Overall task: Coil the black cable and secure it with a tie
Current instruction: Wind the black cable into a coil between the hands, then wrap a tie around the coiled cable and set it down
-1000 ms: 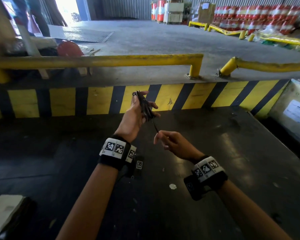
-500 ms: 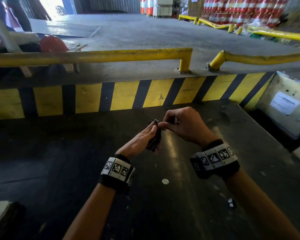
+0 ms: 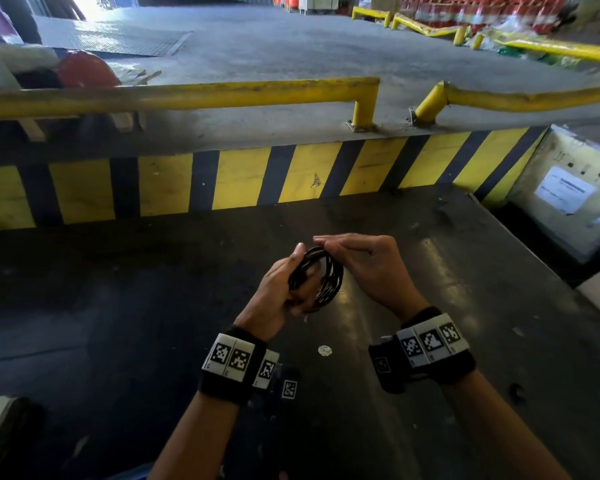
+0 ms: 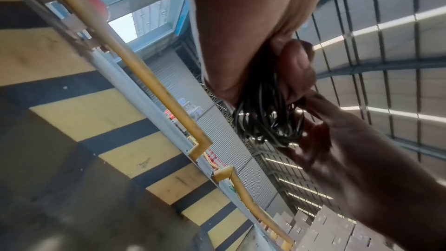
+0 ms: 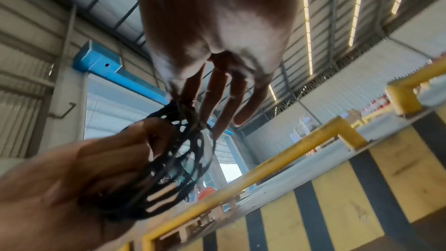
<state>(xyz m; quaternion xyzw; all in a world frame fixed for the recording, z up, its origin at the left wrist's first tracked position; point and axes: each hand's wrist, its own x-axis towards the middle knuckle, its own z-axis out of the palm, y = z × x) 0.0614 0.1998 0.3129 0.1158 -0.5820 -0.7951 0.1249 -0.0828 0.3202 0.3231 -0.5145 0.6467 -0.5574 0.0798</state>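
Note:
The black cable point(image 3: 328, 277) is a small coil of several loops, held above the dark floor. My left hand point(image 3: 303, 278) grips one side of it, fingers through the loops and thumb point(image 4: 296, 64) pressing on the bundle point(image 4: 265, 121). My right hand point(image 3: 326, 245) comes in from the right and pinches the coil's top point(image 5: 178, 102) between thumb and forefinger, its other fingers point(image 5: 241, 102) straight. A thin strand point(image 5: 195, 123) crosses the loops there. I cannot tell whether it is a tie or the cable's end.
A yellow-and-black striped kerb point(image 3: 243, 178) runs across ahead, with a yellow rail point(image 3: 187, 95) above it. A pale box with a label point(image 3: 565, 192) stands at the right. A small white disc point(image 3: 325, 350) lies on the dark floor point(image 3: 118, 306) under my hands.
My right hand has come up from below the coil to its top. Both hands have dropped lower and closer to me, and the coil has turned so its loops show open.

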